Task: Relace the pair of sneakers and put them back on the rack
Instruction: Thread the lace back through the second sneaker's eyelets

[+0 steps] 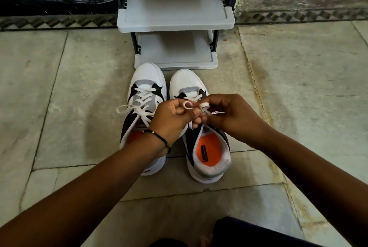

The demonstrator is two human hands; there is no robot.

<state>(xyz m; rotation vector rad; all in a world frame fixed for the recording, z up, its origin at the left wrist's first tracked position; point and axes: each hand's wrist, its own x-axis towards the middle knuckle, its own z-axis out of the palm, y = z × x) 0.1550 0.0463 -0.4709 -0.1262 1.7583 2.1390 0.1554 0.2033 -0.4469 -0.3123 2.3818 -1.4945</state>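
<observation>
Sneakers (175, 119) point toes at rack (175, 21) (hands (197, 115) pinching lace loops (196, 105))

This is looking like the entryway of a home. A grey plastic shoe rack (175, 17) is standing at twelve o'clock on a worn stone-tile floor (79, 87), a patterned border strip (55, 21) is running behind it, and daylight is spilling in at two o'clock.
</observation>
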